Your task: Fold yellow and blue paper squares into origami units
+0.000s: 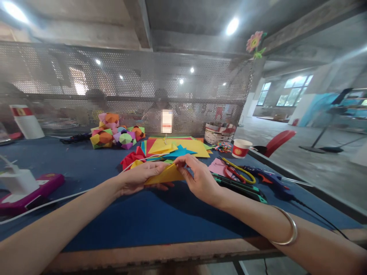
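Observation:
A folded piece of yellow paper (164, 175) is held above the blue table, between both hands. My left hand (143, 176) grips its left part, thumb on top and fingers beneath. At the upper right edge, my right hand (197, 177) pinches the paper between thumb and fingertips; a silvery bangle circles that wrist. Just behind the hands lie red folded paper (134, 157), a blue folded paper piece (180, 151) and a stack of coloured sheets with yellow paper (197, 147) on top.
To the right lie scissors (246, 172), a utility knife (241, 186), a glue gun (272, 181) and a paper cup (241, 148). Folded paper balls (126, 139) and a basket (219, 132) stand behind. At left, a white cable leads near a purple power strip (46, 189).

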`<state>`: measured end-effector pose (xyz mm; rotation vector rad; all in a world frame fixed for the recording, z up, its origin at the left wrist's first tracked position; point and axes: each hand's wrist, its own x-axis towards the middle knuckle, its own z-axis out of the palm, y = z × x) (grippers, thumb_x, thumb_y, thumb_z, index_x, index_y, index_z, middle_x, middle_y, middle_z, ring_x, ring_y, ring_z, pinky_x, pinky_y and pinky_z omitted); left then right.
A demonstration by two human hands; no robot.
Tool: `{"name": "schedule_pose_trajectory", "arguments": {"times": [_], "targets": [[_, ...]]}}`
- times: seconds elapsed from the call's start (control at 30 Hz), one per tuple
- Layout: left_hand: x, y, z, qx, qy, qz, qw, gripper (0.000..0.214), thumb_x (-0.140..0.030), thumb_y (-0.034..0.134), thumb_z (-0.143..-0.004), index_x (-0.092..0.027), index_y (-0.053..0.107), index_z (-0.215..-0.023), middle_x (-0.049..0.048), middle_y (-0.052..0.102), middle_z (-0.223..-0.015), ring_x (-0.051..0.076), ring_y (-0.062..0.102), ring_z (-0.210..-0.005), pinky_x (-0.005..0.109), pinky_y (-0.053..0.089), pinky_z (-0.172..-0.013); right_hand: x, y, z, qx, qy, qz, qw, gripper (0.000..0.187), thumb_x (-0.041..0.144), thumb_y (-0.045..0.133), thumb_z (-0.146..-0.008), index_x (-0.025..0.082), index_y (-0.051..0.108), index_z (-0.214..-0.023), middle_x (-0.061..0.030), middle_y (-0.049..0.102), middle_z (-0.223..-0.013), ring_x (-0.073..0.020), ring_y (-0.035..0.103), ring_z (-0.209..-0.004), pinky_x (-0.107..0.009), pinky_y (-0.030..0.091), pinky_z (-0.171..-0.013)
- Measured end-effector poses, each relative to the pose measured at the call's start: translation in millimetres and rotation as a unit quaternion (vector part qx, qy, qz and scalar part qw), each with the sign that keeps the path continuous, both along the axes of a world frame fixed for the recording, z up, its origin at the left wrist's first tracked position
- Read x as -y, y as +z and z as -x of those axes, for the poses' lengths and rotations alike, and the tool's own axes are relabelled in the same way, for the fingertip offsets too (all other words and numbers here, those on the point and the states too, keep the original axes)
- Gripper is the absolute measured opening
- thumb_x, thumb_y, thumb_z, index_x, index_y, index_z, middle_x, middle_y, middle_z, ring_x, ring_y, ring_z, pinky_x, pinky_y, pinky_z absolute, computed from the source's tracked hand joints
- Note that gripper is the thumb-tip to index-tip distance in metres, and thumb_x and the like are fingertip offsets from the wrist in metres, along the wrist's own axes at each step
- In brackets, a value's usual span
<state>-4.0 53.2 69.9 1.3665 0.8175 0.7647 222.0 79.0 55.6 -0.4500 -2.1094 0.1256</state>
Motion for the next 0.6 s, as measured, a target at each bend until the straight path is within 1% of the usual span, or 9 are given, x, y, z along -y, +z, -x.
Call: {"name": "schedule_pose_trajectory", "arguments": {"times": [0.1,0.2,0.33,0.47,0.6], "targets": [[-1.0,-1.2,0.3,0.012,0.015,0.003,1.0,0.035,-0.045,0.062,-0.1,-0.018,0.066,-0.121,0.0073,0.073,-0.113,0.02,0.073,-0.096,0.04,0.06,-0.087,0.9,0.3,-0.1,0.004,-0.001,-0.002,1.0,0.023,0.006,0.048,-0.097,0.021,0.057,-0.111,-0.0066,0.065,-0.098,-0.021,0.064,-0.093,-0.036,0.055,-0.087],[-0.7,-0.8,-0.1,0.019,0.02,0.009,1.0,0.033,-0.044,0.062,-0.1,-0.018,0.066,-0.121,0.0076,0.072,-0.116,0.02,0.072,-0.096,0.039,0.061,-0.086,1.6,0.5,0.0,0.009,0.005,-0.003,1.0,0.029,0.002,0.048,-0.092,0.021,0.058,-0.112,-0.0074,0.064,-0.102,-0.0219,0.063,-0.098,-0.038,0.055,-0.09],[-1.2,-0.5,0.2,0.023,0.026,0.014,0.999,0.03,-0.042,0.062,-0.101,-0.017,0.067,-0.118,0.0078,0.071,-0.116,0.02,0.071,-0.099,0.04,0.06,-0.088,3.0,0.9,0.4,0.003,0.003,-0.001,1.0,0.035,0.001,0.049,-0.091,0.02,0.056,-0.119,-0.0095,0.061,-0.109,-0.0232,0.061,-0.104,-0.041,0.054,-0.095],[-3.6,-1.9,1.4,0.027,0.042,0.009,0.999,0.028,-0.04,0.062,-0.101,-0.018,0.067,-0.117,0.0077,0.071,-0.118,0.02,0.07,-0.101,0.04,0.06,-0.089,5.5,2.6,0.7,-0.002,-0.001,-0.006,1.0,0.037,0.004,0.052,-0.092,0.021,0.053,-0.125,-0.0109,0.06,-0.116,-0.0236,0.06,-0.107,-0.042,0.054,-0.097],[-3.8,-1.2,0.3,0.03,0.052,0.001,0.998,0.027,-0.038,0.063,-0.1,-0.017,0.067,-0.117,0.0074,0.071,-0.117,0.019,0.07,-0.099,0.04,0.06,-0.089,6.9,3.0,1.3,0.015,-0.002,-0.008,1.0,0.036,0.005,0.054,-0.093,0.023,0.054,-0.125,-0.0097,0.063,-0.113,-0.0245,0.062,-0.107,-0.043,0.055,-0.094]]}}
